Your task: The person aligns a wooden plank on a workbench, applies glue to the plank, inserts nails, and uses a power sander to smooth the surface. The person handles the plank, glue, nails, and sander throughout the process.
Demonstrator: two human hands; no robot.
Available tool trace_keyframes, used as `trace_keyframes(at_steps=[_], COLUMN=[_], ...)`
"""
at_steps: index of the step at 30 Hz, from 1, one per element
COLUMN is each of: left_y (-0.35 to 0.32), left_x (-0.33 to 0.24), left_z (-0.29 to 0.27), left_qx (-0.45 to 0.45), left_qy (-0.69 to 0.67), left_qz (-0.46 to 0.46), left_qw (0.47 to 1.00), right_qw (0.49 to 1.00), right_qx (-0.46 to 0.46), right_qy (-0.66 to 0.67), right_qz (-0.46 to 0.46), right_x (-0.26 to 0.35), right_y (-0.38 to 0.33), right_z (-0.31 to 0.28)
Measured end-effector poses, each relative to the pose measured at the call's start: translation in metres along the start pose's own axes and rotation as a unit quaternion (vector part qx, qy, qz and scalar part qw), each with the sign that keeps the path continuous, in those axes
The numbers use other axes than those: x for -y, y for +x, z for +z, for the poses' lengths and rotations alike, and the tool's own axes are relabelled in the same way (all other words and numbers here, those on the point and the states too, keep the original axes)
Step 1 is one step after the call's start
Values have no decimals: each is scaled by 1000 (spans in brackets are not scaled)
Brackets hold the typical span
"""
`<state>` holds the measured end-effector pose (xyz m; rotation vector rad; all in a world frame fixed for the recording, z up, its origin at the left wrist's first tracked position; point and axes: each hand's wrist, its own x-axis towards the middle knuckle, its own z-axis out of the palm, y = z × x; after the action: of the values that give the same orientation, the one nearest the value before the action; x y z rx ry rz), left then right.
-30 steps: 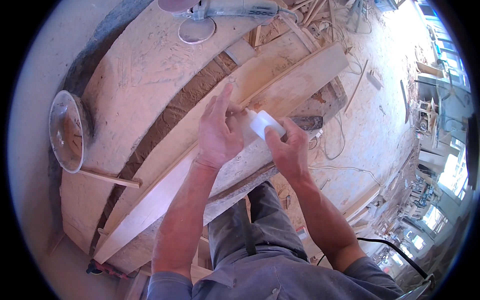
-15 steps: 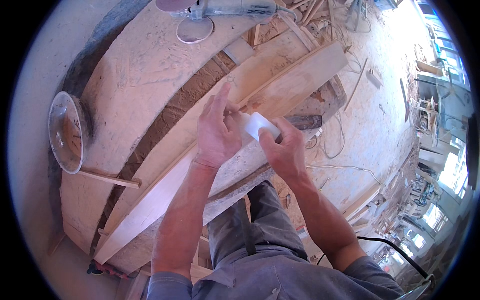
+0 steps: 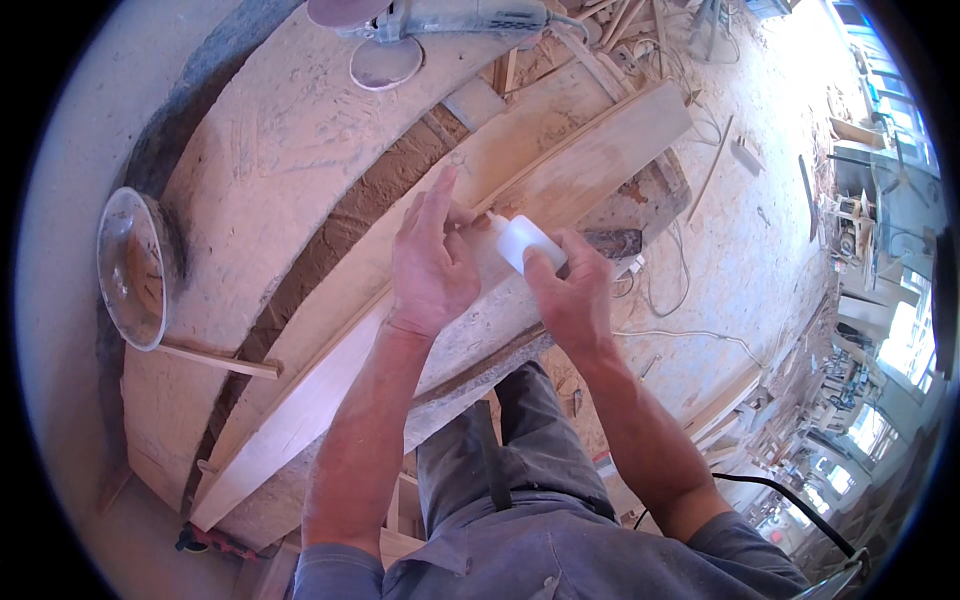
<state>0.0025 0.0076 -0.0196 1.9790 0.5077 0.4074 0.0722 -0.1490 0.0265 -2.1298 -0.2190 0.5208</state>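
White squeeze bottle: held aslant above the long pale board, to the right of the left fingers. Its base end is clamped between the thumb and fingers of the right hand; by this grip the narrow nozzle is left uncovered, presumably so that it can be aimed. The nozzle is pointed up and leftward, toward the left fingers.

Left hand: fingers apart, forefinger stretched forward, nothing seen to be gripped. The palm is turned toward the bottle, perhaps as a guard or steady. Whether the nozzle is touched by a fingertip cannot be told.

Containers: the bottle's contents are hidden by its white wall; fill level cannot be judged. A clear bowl is placed well to the left of the left fingers; a brownish coating and a few thin dark bits are seen inside. Just below it, on the near side, a wooden strip is laid.

Well beyond the left fingertips, a power tool is rested on the dusty slab, probably parked there to keep the board unobstructed.
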Motion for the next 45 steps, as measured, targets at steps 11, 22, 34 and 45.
trace_keyframes(at_steps=[11, 22, 34, 45], left_y=[-1, -1, -1, -1], left_x=[2, 5, 5, 9], left_z=[1, 3, 3, 5], left_qx=[-8, -6, -18, -25], left_qy=[10, -10, 3, 0], left_qz=[6, -6, 8, 43], left_qw=[1000, 1000, 1000, 999], right_qw=[999, 999, 984, 900], right_qx=[-12, 34, 35, 7], right_qy=[-42, -9, 149, 436], right_qz=[-16, 6, 89, -22], right_x=[1, 3, -17, -18], right_y=[5, -5, 3, 66], right_z=[-2, 2, -14, -23])
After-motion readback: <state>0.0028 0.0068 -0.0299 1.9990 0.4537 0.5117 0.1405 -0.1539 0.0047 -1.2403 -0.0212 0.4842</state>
